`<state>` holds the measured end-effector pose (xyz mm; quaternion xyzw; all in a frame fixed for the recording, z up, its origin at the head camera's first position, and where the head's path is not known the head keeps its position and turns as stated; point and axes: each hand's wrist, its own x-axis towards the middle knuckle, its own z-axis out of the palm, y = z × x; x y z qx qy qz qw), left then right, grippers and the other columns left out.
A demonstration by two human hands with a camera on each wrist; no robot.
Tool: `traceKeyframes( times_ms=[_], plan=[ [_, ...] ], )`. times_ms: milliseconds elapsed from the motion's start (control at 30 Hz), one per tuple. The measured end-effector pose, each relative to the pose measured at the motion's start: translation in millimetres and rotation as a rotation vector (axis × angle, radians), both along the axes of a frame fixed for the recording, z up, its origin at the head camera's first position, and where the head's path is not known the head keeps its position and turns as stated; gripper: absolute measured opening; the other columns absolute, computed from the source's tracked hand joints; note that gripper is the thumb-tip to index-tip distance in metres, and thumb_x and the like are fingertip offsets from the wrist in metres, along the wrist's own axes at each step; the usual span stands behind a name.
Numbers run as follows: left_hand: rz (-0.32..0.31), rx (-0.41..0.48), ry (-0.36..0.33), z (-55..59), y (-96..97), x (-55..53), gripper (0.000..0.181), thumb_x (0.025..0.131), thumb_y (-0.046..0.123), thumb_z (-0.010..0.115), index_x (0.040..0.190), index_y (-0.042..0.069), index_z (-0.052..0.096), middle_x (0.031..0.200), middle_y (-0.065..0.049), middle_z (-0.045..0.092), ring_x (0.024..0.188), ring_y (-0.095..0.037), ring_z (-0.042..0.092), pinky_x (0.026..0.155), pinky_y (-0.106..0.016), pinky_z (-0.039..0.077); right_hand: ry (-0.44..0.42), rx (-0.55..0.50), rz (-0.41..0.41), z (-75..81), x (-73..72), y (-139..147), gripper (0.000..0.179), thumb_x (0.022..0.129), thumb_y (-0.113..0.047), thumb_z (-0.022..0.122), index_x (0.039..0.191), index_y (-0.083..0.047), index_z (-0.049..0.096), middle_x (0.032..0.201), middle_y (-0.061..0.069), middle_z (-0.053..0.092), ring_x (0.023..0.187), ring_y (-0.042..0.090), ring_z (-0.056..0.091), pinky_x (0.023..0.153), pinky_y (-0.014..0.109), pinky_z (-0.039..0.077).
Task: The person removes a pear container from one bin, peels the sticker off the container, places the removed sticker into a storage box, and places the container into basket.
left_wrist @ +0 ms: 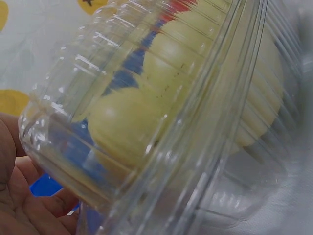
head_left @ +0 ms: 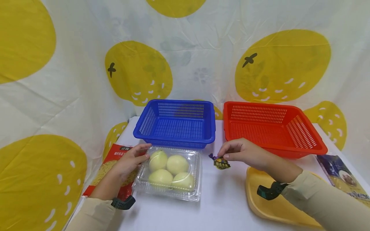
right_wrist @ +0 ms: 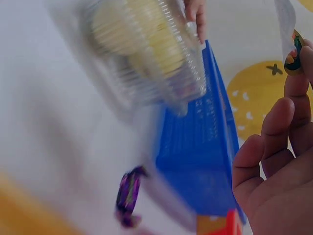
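Observation:
My left hand (head_left: 130, 162) holds the far left corner of a clear plastic box (head_left: 194, 157), thumb against the lid and fingers along the edge. Several pale yellow-green round fruits (head_left: 177, 165) show through the lid. In the left wrist view the ribbed box (left_wrist: 58, 132) fills most of the picture, with fingers (left_wrist: 36, 210) at its corner. My right hand (head_left: 241, 152) pinches a small fruit label (head_left: 222, 163), dark with gold print, above the white table. In the right wrist view the label (right_wrist: 294, 56) is partly cut off. A purple-wrapped candy (right_wrist: 128, 196) lies on the table below.
Behind the box stands a blue basket (head_left: 176, 141), and a red basket (head_left: 306, 146) is to its right. A yellow tray (head_left: 252, 200) lies under my right forearm. A red food packet (head_left: 115, 154) is at the left; a blue-and-gold packet (head_left: 336, 171) lies at the right edge.

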<state>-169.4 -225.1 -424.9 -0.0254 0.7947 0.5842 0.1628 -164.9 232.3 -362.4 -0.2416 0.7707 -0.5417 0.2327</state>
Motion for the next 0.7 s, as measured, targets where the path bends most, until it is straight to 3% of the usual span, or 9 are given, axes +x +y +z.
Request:
traceKeyframes(
  times_ms=[233,467,700],
  plan=[
    [-0.011,-0.01,-0.005,0.8,0.3,-1.0,0.051,0.108,0.018,0.063,0.158,0.016,0.051,0.168,-0.019,0.036,0.149,-0.043,0.038,0.112,-0.059,0.043,-0.011,0.014,-0.032,-11.6,16.2,43.2,0.018,0.106,-0.008,0.065,0.119,-0.003,0.075,0.116,0.012,0.075,0.111,0.026,0.07,0.097,0.034,0.059],
    [-0.013,-0.013,-0.014,2.7,0.6,-1.6,0.052,0.108,0.019,0.064,0.158,0.016,0.051,0.169,-0.018,0.035,0.151,-0.043,0.036,0.112,-0.059,0.043,-0.032,-0.017,-0.001,-16.1,27.7,89.2,0.022,0.108,-0.005,0.058,0.125,0.001,0.072,0.12,0.008,0.076,0.11,0.021,0.071,0.097,0.03,0.059],
    [0.002,-0.008,-0.014,1.7,0.4,0.2,0.05,0.108,0.018,0.064,0.157,0.017,0.053,0.168,-0.019,0.037,0.15,-0.042,0.037,0.107,-0.051,0.044,-0.052,0.067,0.021,-23.9,32.0,139.2,0.025,0.109,-0.003,0.055,0.128,0.001,0.072,0.124,0.006,0.076,0.111,0.014,0.069,0.095,0.026,0.057]
  ],
)
